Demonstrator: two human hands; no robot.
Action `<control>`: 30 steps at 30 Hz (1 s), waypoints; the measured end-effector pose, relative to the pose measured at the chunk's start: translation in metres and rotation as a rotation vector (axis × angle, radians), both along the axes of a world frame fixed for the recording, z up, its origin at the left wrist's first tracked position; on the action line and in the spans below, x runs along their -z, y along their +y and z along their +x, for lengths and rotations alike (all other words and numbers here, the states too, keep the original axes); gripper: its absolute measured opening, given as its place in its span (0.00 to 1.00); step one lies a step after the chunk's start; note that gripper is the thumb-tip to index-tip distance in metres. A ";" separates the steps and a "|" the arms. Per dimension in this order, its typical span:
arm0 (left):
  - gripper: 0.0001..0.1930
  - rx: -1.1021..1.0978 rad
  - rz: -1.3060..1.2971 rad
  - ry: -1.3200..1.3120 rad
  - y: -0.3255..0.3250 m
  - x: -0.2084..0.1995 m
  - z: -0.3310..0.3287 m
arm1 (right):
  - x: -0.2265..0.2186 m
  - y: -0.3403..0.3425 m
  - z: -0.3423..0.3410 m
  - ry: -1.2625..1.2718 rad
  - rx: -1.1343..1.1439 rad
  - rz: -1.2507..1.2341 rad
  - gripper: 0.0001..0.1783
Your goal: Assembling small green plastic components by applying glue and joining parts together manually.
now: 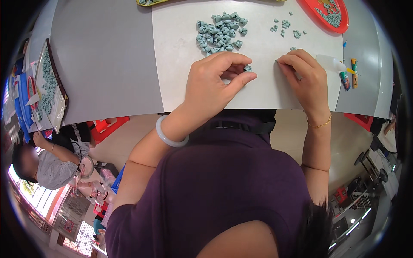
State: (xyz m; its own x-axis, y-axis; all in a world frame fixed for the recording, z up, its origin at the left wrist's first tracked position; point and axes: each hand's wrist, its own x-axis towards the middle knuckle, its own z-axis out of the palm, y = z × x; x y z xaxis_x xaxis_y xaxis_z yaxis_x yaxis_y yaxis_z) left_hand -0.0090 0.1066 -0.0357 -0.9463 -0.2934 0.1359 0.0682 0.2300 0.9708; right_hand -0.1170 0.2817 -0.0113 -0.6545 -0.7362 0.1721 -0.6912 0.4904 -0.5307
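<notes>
Between the thumb and fingertips of my left hand (211, 79) is a small grey-green moulded piece (248, 68), held just above the white sheet (180, 86). My right hand (304, 73) is a little way off to the right, its thumb and fingers pinched together. A tiny dark speck shows at its fingertips, too small to name. Beyond my left hand lies a heap of similar grey-green pieces (220, 32). Smaller grey-green bits (284, 24) are scattered on the sheet beyond my right hand.
At the far right stands a red tray (316, 18) with more small bits. A white squeeze bottle (328, 63) and two small tubes (354, 71) lie right of my right hand. A yellow tray edge (155, 2) shows at the back. On the left, a co-worker (58, 165) sits near another parts-filled tray (63, 107).
</notes>
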 end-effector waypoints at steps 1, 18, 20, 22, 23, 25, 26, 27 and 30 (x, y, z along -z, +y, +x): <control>0.10 0.003 -0.013 0.011 0.000 0.000 0.000 | 0.000 0.000 0.000 0.052 -0.035 0.025 0.06; 0.10 0.019 -0.041 0.053 -0.002 0.001 0.000 | 0.002 -0.026 0.029 -0.409 -0.029 -0.279 0.05; 0.10 0.017 -0.059 0.076 -0.002 0.001 0.000 | 0.004 -0.027 0.029 -0.403 -0.038 -0.285 0.05; 0.10 0.034 -0.058 0.070 -0.002 0.000 0.000 | 0.004 -0.028 0.030 -0.408 -0.044 -0.287 0.06; 0.10 0.035 -0.057 0.069 -0.003 0.000 0.000 | 0.004 -0.028 0.029 -0.410 -0.043 -0.287 0.06; 0.11 0.059 -0.025 0.028 -0.004 0.001 0.002 | 0.004 -0.028 0.028 -0.371 -0.050 -0.287 0.05; 0.11 0.059 -0.026 0.028 -0.005 0.002 0.003 | 0.005 -0.027 0.028 -0.372 -0.051 -0.287 0.05; 0.11 0.077 -0.030 0.038 -0.006 0.003 0.003 | 0.005 -0.026 0.029 -0.517 0.009 -0.295 0.05; 0.11 0.107 -0.035 0.043 -0.007 0.003 0.004 | 0.002 -0.027 0.026 -0.832 0.096 -0.313 0.05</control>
State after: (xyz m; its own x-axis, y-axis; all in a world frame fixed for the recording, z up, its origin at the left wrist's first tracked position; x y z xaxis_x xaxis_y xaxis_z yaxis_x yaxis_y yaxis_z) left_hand -0.0048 0.0997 -0.0384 -0.9650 -0.1856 0.1855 0.1355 0.2531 0.9579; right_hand -0.0907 0.2550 -0.0135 -0.7138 -0.6706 -0.2020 0.0135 0.2752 -0.9613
